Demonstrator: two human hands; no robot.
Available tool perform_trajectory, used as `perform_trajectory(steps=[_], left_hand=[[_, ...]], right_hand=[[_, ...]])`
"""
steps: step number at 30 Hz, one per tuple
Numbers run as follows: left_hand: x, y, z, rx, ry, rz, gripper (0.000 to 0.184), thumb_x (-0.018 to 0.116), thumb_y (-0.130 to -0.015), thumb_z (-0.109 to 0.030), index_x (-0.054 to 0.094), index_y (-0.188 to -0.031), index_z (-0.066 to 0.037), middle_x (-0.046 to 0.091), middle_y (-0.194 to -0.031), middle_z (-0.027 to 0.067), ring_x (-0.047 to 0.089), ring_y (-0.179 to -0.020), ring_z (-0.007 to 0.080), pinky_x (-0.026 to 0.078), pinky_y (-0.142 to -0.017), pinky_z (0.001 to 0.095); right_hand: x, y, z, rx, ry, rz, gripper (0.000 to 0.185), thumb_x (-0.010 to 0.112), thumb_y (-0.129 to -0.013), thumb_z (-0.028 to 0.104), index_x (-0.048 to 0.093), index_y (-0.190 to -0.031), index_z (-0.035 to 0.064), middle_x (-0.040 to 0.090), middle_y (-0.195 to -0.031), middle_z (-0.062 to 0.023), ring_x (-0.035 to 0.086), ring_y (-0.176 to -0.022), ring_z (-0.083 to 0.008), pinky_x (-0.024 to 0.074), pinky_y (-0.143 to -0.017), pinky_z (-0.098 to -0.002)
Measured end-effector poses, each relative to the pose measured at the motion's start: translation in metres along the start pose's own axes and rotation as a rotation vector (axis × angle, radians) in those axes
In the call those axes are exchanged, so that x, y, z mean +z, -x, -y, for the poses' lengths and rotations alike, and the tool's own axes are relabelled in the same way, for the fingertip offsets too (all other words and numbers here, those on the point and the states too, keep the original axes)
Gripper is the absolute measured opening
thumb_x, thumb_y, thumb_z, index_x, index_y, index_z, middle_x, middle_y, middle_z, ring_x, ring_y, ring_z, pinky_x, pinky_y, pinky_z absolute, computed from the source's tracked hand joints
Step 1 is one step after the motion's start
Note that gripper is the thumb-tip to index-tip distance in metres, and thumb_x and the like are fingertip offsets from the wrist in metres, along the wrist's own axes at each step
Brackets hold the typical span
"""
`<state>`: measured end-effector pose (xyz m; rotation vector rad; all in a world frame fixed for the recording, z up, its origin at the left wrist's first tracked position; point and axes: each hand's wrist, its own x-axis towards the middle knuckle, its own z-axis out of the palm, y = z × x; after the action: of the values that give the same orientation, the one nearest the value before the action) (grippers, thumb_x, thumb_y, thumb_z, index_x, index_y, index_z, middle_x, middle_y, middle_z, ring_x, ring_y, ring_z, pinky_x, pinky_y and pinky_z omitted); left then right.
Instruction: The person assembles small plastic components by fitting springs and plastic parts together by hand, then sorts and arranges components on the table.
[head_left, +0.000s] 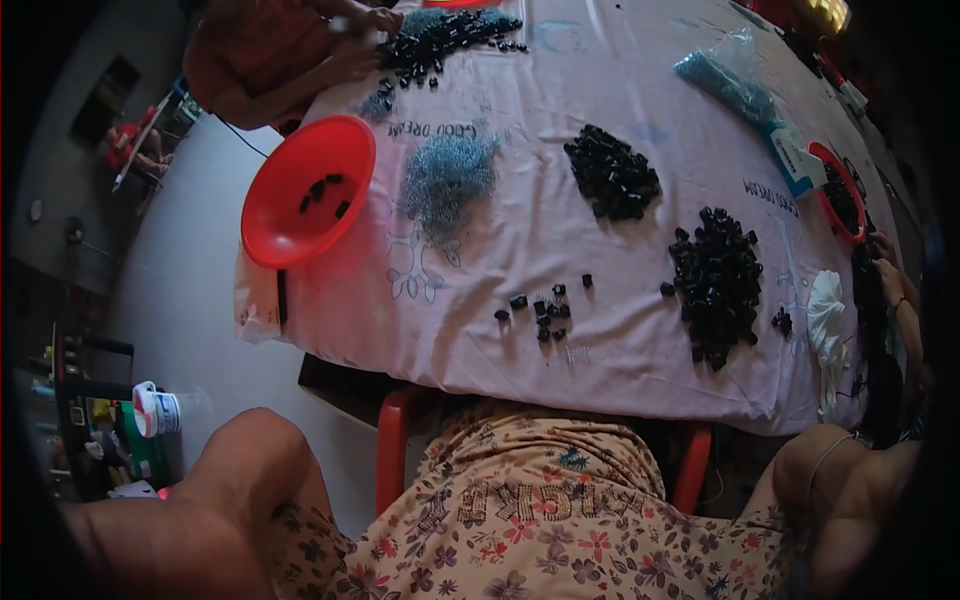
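Neither of my hands shows; only bent bare arms (235, 480) (835, 480) rise at the lower left and lower right, their hands out of the picture. In front of me on the cloth-covered table lie a few loose small black plastic parts (543, 321) with some thin metal pins (577, 354) beside them. Right of these sits a large heap of black parts (715, 285), with a second heap (610, 172) farther back. A pile of shiny thin metal pins (450, 178) is spread at the left of the table.
A red basin (310, 195) holding a few black parts stands at the left edge. At the far left, a person's arms (335, 70) reach to another black heap (440, 45). A clear bag (730, 75), a small box (795, 160), another red basin (838, 190) and a person's hand (885, 262) are at right.
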<state>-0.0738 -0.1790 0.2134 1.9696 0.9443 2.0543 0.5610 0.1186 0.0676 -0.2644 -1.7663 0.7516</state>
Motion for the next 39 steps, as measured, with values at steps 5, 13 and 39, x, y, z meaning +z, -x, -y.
perform_trajectory(steps=[5,13,39], left_hand=[[-0.028,0.017,0.004,0.238,-0.051,0.001,0.047,0.058,-0.084,-0.023,0.045,-0.125,-0.004,0.049,-0.116,0.0215,0.049,-0.106,0.0302,0.043,-0.084,0.0380],[-0.089,0.099,0.057,0.412,0.000,0.001,0.046,0.058,-0.083,-0.021,0.045,-0.124,-0.005,0.050,-0.114,0.0201,0.051,-0.103,0.0288,0.044,-0.081,0.0370],[0.114,0.059,0.149,-0.758,0.236,-0.426,0.028,0.055,-0.087,-0.008,0.046,-0.113,-0.003,0.056,-0.102,0.0112,0.058,-0.084,0.0143,0.052,-0.072,0.0271]], right_hand=[[-0.139,0.073,-0.047,-0.265,0.068,0.005,0.042,0.064,-0.081,0.018,0.051,-0.116,-0.0027,0.061,-0.087,-0.0123,0.060,-0.066,-0.0202,0.0484,-0.058,-0.0259],[0.011,0.031,-0.047,-0.451,0.277,0.014,0.040,0.064,-0.081,0.014,0.052,-0.115,-0.0021,0.061,-0.086,-0.0128,0.059,-0.065,-0.0205,0.0482,-0.056,-0.0262],[0.344,-0.086,-0.031,0.243,0.216,0.478,0.027,0.059,-0.078,-0.005,0.059,-0.104,-0.0015,0.063,-0.081,-0.0120,0.060,-0.069,-0.0196,0.0505,-0.060,-0.0292]])
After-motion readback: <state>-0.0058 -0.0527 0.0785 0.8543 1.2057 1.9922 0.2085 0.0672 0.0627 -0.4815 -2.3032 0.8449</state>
